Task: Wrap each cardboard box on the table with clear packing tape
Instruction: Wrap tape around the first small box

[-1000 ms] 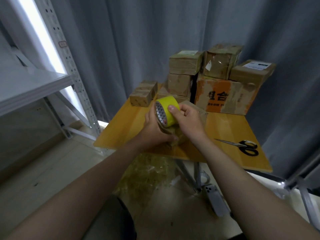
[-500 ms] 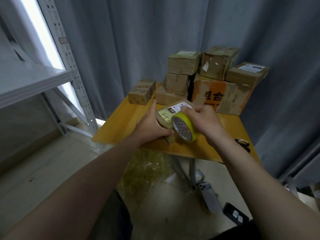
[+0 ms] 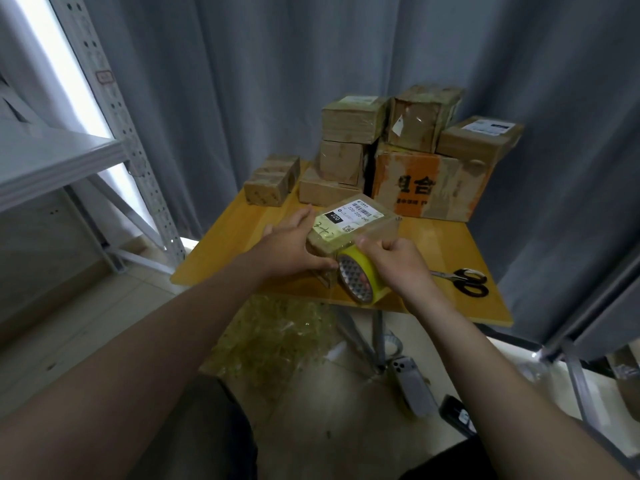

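Note:
A small cardboard box with a white shipping label sits tilted above the near part of the yellow table. My left hand grips its left side, fingers curled round the near lower edge. My right hand holds a yellow-cored roll of clear tape against the box's near right corner. A strip of clear tape stretches from the roll over the box top.
Several taped cardboard boxes are stacked at the table's back. Black-handled scissors lie at the right front. A metal shelf stands at left. Crumpled clear tape, a phone and table legs lie below.
My right hand carried the tape roll from above the box's left side over its top and down to the near right corner. The box's label now shows.

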The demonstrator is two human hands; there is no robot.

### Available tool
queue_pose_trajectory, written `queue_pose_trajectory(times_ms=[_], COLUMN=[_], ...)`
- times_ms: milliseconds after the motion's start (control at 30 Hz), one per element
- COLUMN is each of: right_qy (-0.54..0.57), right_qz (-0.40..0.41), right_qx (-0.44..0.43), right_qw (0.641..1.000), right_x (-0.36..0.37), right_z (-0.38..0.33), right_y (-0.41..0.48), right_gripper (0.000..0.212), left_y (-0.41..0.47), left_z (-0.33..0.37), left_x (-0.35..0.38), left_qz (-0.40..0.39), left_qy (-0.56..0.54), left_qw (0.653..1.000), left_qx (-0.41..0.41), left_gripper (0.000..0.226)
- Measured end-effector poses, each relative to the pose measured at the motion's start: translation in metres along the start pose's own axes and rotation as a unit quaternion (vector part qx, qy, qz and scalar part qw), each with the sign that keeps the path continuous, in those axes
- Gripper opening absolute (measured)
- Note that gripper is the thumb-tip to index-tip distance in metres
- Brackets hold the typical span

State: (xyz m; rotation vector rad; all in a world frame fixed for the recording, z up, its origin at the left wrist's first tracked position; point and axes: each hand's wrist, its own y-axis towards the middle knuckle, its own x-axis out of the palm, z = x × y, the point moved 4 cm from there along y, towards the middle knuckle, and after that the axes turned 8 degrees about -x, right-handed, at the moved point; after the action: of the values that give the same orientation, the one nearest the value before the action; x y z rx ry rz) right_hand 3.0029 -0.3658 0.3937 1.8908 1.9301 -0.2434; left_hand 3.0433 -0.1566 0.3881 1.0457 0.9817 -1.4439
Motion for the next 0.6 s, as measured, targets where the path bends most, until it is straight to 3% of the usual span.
queue_pose_trajectory(times_ms=[167,333,600], right_qy=[0.012,0.021,0.032], right_qz=[0.005,0.009,0.02], right_qx=[-0.005,-0.009,-0.013], right_qw=[1.0,1.0,0.999], right_x=[0.001,0.002,0.002], right_z=[0.001,0.002,-0.004], right_y=[0.0,0.0,-0.01], right_gripper=[0.047,0.042,0.046], left_y=[-0.005,-0.013,-0.016], left_z=[0.009,0.014,0.014], left_x=[0.004,0.009,0.014], left_qz=[0.026,0.012,0.019], left_qy=[0.06,0.016,-0.041], left_qw=[0.99,0.987,0.988], left_qx=[0.127,0.16,0.147], left_gripper=[0.087,0.057,0.058])
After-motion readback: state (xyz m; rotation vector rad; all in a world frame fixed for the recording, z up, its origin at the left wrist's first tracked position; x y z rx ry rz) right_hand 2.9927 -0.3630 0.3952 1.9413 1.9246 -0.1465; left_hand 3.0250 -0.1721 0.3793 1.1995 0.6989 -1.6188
